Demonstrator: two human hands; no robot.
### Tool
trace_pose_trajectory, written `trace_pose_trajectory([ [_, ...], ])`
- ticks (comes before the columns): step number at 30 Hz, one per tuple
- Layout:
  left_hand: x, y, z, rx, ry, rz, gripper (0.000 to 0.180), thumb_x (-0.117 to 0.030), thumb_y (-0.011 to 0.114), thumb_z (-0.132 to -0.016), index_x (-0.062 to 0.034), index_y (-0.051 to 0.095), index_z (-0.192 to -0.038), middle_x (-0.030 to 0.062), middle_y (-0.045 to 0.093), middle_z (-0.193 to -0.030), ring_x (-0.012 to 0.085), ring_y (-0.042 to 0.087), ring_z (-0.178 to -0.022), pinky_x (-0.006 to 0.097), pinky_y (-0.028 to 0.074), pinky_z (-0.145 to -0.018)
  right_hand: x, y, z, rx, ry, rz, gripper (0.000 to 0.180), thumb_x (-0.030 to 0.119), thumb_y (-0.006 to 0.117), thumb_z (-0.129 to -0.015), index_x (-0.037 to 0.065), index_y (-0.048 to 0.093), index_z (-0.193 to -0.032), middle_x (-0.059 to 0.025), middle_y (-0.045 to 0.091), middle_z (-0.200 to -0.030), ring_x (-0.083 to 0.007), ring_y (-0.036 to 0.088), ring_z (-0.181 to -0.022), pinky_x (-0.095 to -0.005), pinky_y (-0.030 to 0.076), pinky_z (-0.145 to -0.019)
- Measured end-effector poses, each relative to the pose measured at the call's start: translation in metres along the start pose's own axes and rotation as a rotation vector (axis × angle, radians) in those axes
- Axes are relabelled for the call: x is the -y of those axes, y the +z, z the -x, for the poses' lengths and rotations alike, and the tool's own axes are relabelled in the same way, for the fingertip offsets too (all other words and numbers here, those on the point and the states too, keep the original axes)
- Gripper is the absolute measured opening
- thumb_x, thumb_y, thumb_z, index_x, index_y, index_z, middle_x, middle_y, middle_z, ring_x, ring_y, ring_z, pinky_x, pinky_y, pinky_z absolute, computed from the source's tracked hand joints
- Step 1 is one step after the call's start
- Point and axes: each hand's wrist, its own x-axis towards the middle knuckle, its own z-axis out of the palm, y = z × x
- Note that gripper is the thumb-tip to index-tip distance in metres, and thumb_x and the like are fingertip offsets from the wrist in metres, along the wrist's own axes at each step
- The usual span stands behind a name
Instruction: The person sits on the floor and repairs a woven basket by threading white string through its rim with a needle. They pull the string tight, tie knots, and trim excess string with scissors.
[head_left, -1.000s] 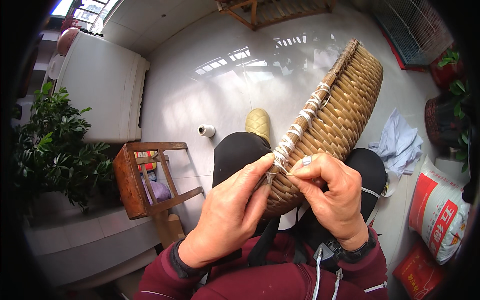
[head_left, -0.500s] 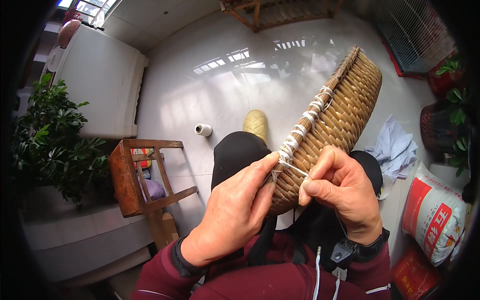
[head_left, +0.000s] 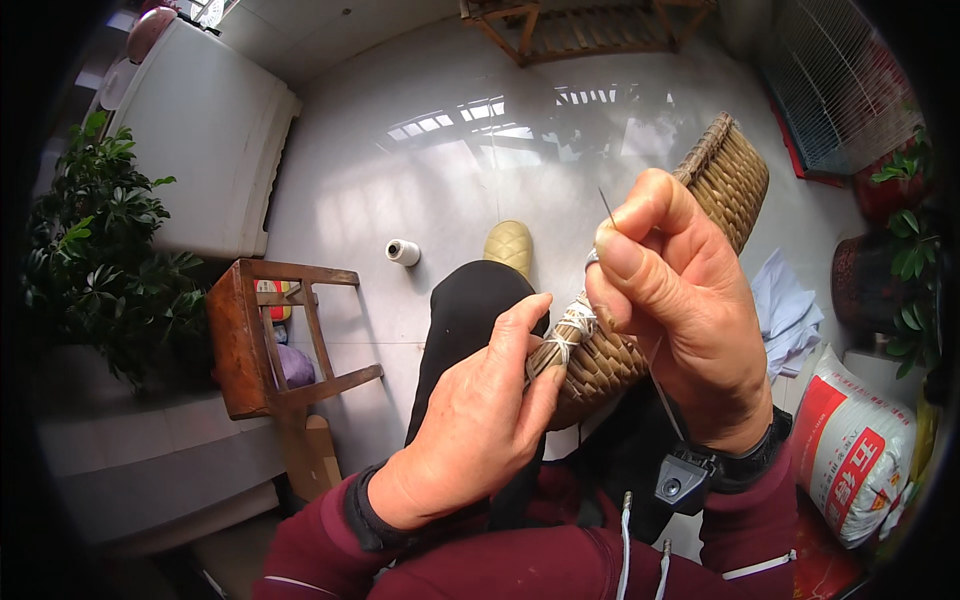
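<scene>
Across my lap lies a brown woven basket (head_left: pixel 735 190), tilted, its rim running from my left hand toward the upper right. White thread (head_left: pixel 572 325) is wound round the near part of that rim. My left hand (head_left: pixel 485 410) pinches the rim's near end between thumb and fingers. Raised in front of the basket, my right hand (head_left: pixel 670 300) holds a thin needle (head_left: pixel 606 206) between thumb and forefinger, its point upward. A strand of thread hangs below the right hand toward the wrist. That hand hides the middle of the rim.
On the floor stands a white thread spool (head_left: pixel 402 252). A wooden stool (head_left: pixel 245 340) lies on its side at left, near a leafy plant (head_left: pixel 100 240) and a white cabinet (head_left: pixel 205 130). At right are a crumpled white cloth (head_left: pixel 785 310), a full sack (head_left: pixel 855 450) and a wire cage (head_left: pixel 830 90).
My right hand has risen from the thread at the rim to in front of the basket, and a needle now shows in it. The left hand still grips the rim.
</scene>
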Motion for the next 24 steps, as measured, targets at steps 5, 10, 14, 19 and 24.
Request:
trace_pose_trajectory([
  [5,0.007,0.003,-0.005,-0.037,0.221,-0.015,0.043,-0.001,0.059,-0.087,-0.0014,0.047,-0.129,0.0182,0.063,-0.095,0.0359,0.064,-0.085,0.04,0.051,-0.074,0.0,-0.004,0.0,0.001,0.033,-0.148,0.012,0.01,0.057,-0.098,0.008,0.046,-0.097,0.0015,0.049,-0.074,-0.005,0.048,-0.059,-0.02,0.046,-0.057],
  [10,0.007,0.003,-0.003,-0.001,0.153,-0.003,0.043,0.002,0.058,-0.086,-0.0011,0.048,-0.128,0.0175,0.063,-0.1,0.0344,0.064,-0.088,0.039,0.051,-0.074,-0.013,-0.011,0.007,-0.021,-0.03,-0.217,0.007,0.009,0.058,-0.098,0.008,0.051,-0.099,-0.002,0.054,-0.071,-0.006,0.051,-0.061,-0.017,0.033,-0.047],
  [14,0.005,0.002,-0.005,-0.028,0.241,-0.071,0.041,0.003,0.058,-0.086,0.0001,0.05,-0.126,0.0177,0.063,-0.1,0.0339,0.064,-0.088,0.038,0.051,-0.074,-0.015,-0.022,0.017,-0.116,-0.114,-0.296,0.008,0.01,0.058,-0.098,0.008,0.049,-0.098,-0.0023,0.054,-0.072,-0.007,0.051,-0.061,-0.0175,0.035,-0.049],
  [19,0.0,-0.001,-0.003,0.047,0.116,-0.056,0.041,0.005,0.057,-0.087,0.0012,0.055,-0.127,0.0169,0.064,-0.112,0.0284,0.066,-0.1,0.031,0.05,-0.086,-0.025,-0.039,0.033,-0.092,-0.136,-0.267,0.011,0.008,0.06,-0.096,0.007,0.048,-0.097,-0.0044,0.058,-0.077,-0.0106,0.057,-0.068,-0.0193,0.04,-0.057],
  [24,0.002,-0.001,-0.005,0.046,0.142,-0.026,0.041,0.007,0.056,-0.087,0.0037,0.054,-0.128,0.0177,0.064,-0.117,0.0265,0.064,-0.11,0.03,0.047,-0.094,-0.006,-0.056,0.055,-0.271,-0.332,0.633,0.013,0.004,0.072,-0.084,0.004,0.061,-0.091,-0.0107,0.065,-0.1,-0.0173,0.06,-0.095,-0.0263,0.048,-0.079],
])
